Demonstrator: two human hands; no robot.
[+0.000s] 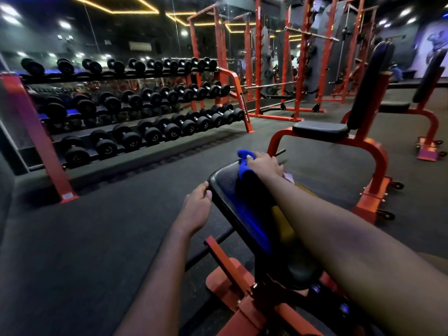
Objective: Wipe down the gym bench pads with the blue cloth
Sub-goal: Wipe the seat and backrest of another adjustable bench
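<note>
Blue cloth (243, 169) bunched at far end of black bench pad (221, 184), draped over top edge. Right hand (264, 163) on cloth, fingers curled round it, pressing it to pad. Left hand (197, 207) grips pad's left edge, fingers curled. Second bench (320, 130) beyond, right. Dumbbell rack (145, 117) at left.

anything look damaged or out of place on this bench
A yellow patch shows on the black bench pad beside the blue cloth, partly under the right forearm. It could be exposed foam or a second cloth; cannot tell. The dumbbells look orderly.
</note>
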